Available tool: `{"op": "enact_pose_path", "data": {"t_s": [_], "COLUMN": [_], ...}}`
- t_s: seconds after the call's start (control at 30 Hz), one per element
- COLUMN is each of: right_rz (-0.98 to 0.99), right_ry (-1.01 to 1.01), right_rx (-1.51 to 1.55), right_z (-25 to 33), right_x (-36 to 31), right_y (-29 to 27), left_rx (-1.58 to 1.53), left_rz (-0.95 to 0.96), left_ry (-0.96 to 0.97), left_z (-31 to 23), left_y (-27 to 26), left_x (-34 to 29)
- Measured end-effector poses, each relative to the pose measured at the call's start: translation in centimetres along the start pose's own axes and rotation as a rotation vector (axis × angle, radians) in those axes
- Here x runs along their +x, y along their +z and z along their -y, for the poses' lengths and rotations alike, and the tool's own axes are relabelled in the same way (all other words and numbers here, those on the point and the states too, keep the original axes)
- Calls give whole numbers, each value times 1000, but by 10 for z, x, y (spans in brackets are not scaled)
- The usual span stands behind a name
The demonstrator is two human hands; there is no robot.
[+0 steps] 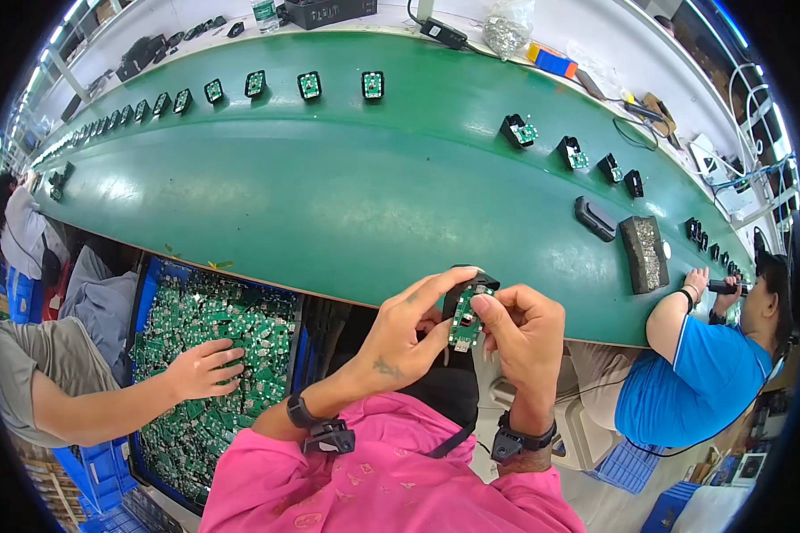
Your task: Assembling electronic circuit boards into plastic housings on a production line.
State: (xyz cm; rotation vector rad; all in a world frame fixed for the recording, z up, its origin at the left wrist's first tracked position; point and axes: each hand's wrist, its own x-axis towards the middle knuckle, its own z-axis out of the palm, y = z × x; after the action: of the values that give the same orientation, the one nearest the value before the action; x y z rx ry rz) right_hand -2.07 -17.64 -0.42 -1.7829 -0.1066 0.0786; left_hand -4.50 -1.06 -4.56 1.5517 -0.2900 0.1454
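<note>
Close to the bench's front edge, my left hand (402,330) is closed around a black plastic housing (454,290). A small green circuit board (462,330) lies tilted along the open side of that housing, its metal connector end pointing down toward me. The thumb of my right hand (526,327) presses on the upper part of the board, and the other fingers curl behind it. Those fingertips are partly hidden, as is the inner side of the housing. Whether the board is seated in the housing I cannot tell.
Left of me, a co-worker's hand (206,369) rests over a blue bin (142,293) heaped with circuit boards. Housings with boards (372,85) line the green bench (329,195). A dark block (644,255) and black case (595,218) lie right, near another person (711,364) holding a tool.
</note>
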Motion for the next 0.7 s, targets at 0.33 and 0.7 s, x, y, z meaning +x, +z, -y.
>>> {"op": "enact_pose_path", "data": {"t_s": [0.33,0.7], "right_rz": [-96,-93], "right_ry": [-235,-208], "right_rx": [-299,-218], "right_z": [-11,-31], "right_x": [7,15], "right_y": [0,10], "left_rx": [-245,-283], "left_rz": [61,-2], "left_ry": [-120,-300], "left_z": [9,13], "left_y": [2,7], "left_x": [4,13]}}
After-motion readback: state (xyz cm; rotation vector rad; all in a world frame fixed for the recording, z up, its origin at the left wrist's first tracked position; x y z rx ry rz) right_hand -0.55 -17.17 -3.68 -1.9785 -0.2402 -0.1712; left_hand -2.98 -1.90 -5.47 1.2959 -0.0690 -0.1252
